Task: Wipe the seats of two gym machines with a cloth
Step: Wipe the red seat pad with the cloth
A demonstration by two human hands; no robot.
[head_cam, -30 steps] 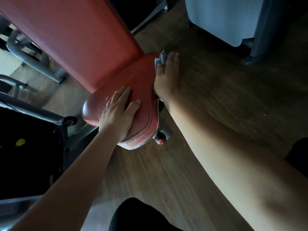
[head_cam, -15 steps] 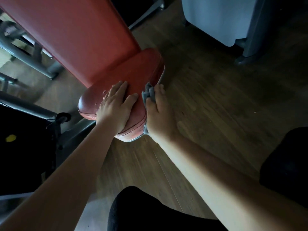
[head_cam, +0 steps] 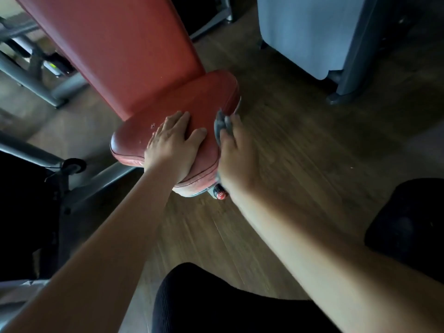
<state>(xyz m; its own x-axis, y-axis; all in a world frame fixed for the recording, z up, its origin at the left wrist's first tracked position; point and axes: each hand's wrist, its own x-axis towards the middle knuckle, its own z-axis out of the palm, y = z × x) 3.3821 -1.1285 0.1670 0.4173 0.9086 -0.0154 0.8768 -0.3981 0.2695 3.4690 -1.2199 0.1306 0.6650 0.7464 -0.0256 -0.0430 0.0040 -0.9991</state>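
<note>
Seat [head_cam: 192, 99] — red padded vinyl, rounded corners, piped seam along the rim, a few small scuffs near its left end; joined at its far edge to a long flat backrest [head_cam: 115, 44] in the same red covering

Cloth [head_cam: 219, 127] — grey, soft, bunched; lies against the seat's right edge, mostly hidden under the fingers

Right hand [head_cam: 236, 159] — curled over the cloth, pressing it to the seat's right side

Left hand [head_cam: 173, 145] — flat, fingers spread, palm down on the seat top, holding nothing

Knob [head_cam: 221, 194] — small, red-capped, just under the seat's near corner

Floor [head_cam: 300, 145] — dark wood-grain planks around the seat

Progress, as a judgement — wiping of this seat is under way at its side edge; how much of the top is done cannot be told; no second seat is in view, so at least one machine appears to remain
</note>
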